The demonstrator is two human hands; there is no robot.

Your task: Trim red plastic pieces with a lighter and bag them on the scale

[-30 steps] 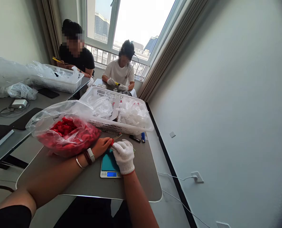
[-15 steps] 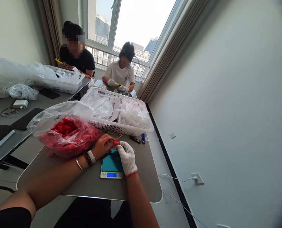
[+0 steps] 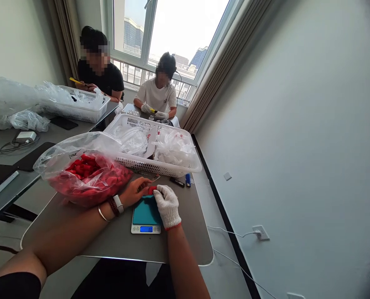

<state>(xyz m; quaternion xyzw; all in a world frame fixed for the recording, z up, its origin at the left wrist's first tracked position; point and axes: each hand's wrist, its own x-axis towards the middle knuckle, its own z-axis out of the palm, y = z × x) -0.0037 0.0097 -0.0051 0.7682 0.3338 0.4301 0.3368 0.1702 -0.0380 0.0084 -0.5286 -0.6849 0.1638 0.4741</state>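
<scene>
A small red tube-like piece (image 3: 152,190) is held between my two hands, over the far edge of a kitchen scale (image 3: 143,214) with a teal top and a lit display. My right hand (image 3: 166,203), in a white knit glove, pinches its right end. My bare left hand (image 3: 134,193), with a watch, beads and a bangle at the wrist, has thumb and fingertips at the left end; its index finger reaches out above. Beside the left hand rests a clear plastic bag (image 3: 55,155) full of similar red pieces (image 3: 88,174).
Behind the bag stands a white basket (image 3: 160,168) of clear plastic bags. A black item (image 3: 177,182) and a blue item (image 3: 188,180) lie right of it. Two people sit across by the window. A side table (image 3: 13,145) at left carries another basket (image 3: 90,114).
Both hands stay around the red piece above the scale. The left fingers and the piece have shifted slightly downward. The whole view has moved a little.
</scene>
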